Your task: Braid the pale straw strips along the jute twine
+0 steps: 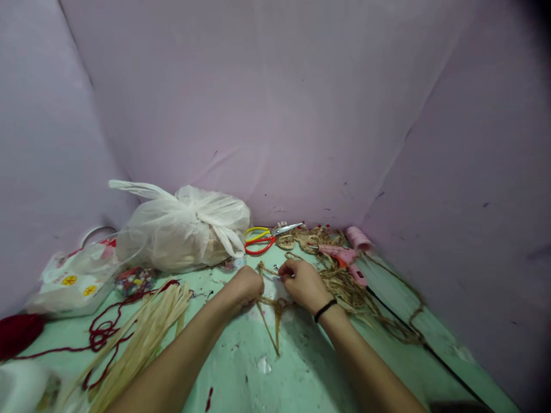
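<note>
My left hand (246, 287) is closed in a fist on strands of tan jute cord (271, 321) lying on the pale green table (301, 367). My right hand (303, 284), with a black band at the wrist, pinches the same cord a little to the right. The cord's loose ends trail toward me between my forearms. A tangle of more jute rope (348, 289) lies just right of my right hand.
A tied white plastic bag (185, 226) sits behind my left hand. Red and yellow scissors (264, 238), a pink glue gun (344, 258) and a pink spool (357, 237) lie at the back. Straw strips (142, 338), red yarn (101, 332) and a bead container (134, 281) are left.
</note>
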`<act>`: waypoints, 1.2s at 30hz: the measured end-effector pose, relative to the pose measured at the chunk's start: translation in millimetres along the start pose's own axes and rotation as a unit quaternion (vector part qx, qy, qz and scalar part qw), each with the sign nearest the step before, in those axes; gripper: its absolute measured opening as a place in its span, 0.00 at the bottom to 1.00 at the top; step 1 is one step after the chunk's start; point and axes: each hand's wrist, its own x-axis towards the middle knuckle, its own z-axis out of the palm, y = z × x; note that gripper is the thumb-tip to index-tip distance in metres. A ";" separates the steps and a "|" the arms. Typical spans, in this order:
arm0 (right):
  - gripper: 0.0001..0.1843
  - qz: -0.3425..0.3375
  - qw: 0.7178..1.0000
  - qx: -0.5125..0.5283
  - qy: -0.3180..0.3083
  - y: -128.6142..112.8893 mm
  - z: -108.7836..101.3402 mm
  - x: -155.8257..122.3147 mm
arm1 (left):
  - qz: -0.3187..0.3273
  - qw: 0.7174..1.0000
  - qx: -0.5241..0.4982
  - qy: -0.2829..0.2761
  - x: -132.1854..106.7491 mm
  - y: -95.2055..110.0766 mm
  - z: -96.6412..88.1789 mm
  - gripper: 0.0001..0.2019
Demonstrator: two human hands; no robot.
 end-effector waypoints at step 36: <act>0.12 0.207 0.884 0.359 -0.216 -29.9 16.7 12.6 | -0.017 0.993 0.006 -0.116 -1.8 -4.1 -30.6 0.09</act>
